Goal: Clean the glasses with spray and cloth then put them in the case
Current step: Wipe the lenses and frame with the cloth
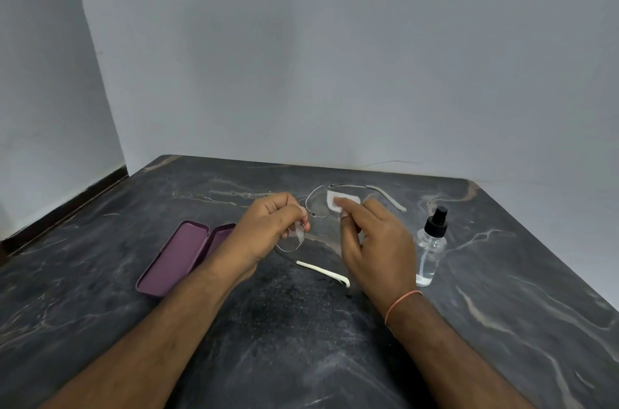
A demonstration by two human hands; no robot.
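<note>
- Two bare arms are reaching in from the bottom edge, over a dark table point(301, 358) with pale streaks in it.
- Up at the hands, the left hand point(268, 227) is pinching the glasses point(303, 224) near the middle, fingers curled round the thin frame. It is holding them up off the table.
- One clear lens is hanging just below the left fingers. The other lens is sitting farther back, by the right fingertips.
- The right hand point(371, 241) is pinching a small white cloth point(336, 202) and pressing it on that far lens.
- So the wiping step is going on right now, I think.
- Next, the cloth probably needs to go on the near lens too. That calls for soft rubbing and a steady hold, since the frame looks thin and bendy.
- After that, the arms of the glasses need folding so they fit in the case.
- The purple case point(181, 257) is lying open on the table, just beside the left wrist.
- The spray bottle point(430, 247) is standing upright to the right of the right hand, with its black top on.
- The left wrist is hiding part of the case.
- The clear lenses are hard to see, so I cannot tell if they are wet or clean.
- The right hand is covering part of the far lens.
</note>
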